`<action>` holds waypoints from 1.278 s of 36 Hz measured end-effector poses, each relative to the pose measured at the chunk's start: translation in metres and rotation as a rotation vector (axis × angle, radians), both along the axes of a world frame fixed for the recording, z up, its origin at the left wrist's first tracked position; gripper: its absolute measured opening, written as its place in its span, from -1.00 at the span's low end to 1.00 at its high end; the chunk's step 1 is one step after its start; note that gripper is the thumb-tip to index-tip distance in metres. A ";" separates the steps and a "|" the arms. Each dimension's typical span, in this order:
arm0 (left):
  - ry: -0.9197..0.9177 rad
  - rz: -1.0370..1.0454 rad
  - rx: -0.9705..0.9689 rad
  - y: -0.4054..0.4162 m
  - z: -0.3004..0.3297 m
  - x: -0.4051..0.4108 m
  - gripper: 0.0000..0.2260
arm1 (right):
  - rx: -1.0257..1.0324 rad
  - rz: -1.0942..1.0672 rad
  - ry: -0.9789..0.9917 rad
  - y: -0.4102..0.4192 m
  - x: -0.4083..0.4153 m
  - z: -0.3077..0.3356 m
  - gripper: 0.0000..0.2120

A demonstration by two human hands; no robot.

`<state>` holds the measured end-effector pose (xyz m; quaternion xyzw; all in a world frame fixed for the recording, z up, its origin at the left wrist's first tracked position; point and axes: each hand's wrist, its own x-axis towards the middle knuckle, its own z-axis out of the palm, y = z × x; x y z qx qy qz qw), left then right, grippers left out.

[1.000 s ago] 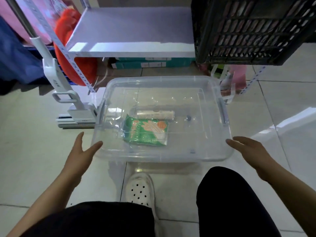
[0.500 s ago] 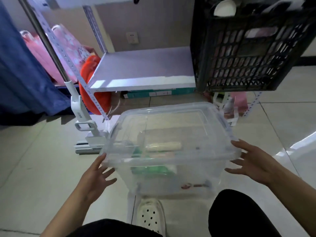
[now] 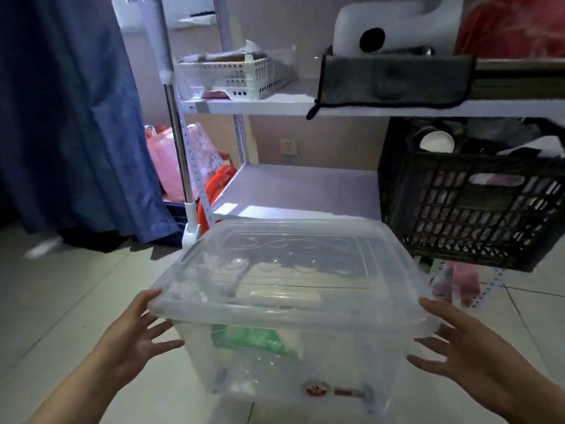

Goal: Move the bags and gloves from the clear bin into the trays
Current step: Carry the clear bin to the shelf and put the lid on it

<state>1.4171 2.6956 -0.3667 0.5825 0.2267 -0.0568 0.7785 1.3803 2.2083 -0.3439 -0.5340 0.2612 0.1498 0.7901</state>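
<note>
now your left hand (image 3: 134, 338) and right hand (image 3: 467, 347), fingers spread wide, press the clear bin (image 3: 284, 304) between them to carry it.

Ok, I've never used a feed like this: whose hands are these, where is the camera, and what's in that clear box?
There is no machine here. The picture comes from a wide-angle camera worn on a person's head, looking forward and down, so the two bare hands are that person's own. The left hand and the right hand lie with spread, straight fingers against the two sides of the clear bin, under its lid's rim. The lid is on. Through the plastic you can see a green packet and a pale roll; what they are is too blurred to tell. Behind stands a metal shelf with a white tray above and a black crate lower down.
</note>
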 end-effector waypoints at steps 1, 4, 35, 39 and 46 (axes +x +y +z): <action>-0.024 -0.001 -0.004 0.001 0.006 0.005 -0.79 | 0.002 0.008 -0.022 0.001 0.006 0.006 -0.66; -0.093 0.002 -0.024 0.003 0.024 0.027 -0.86 | -0.016 -0.018 -0.107 0.004 0.023 0.026 -0.54; -0.019 -0.074 0.012 -0.023 0.079 0.186 -0.56 | -0.003 -0.099 -0.015 0.033 0.140 0.078 -0.91; 0.001 -0.039 0.031 -0.021 0.074 0.177 -0.54 | 0.066 -0.092 0.067 0.033 0.139 0.068 -0.93; -0.006 0.046 0.030 -0.021 0.072 0.151 -0.56 | 0.100 -0.056 0.106 0.038 0.133 0.073 -0.94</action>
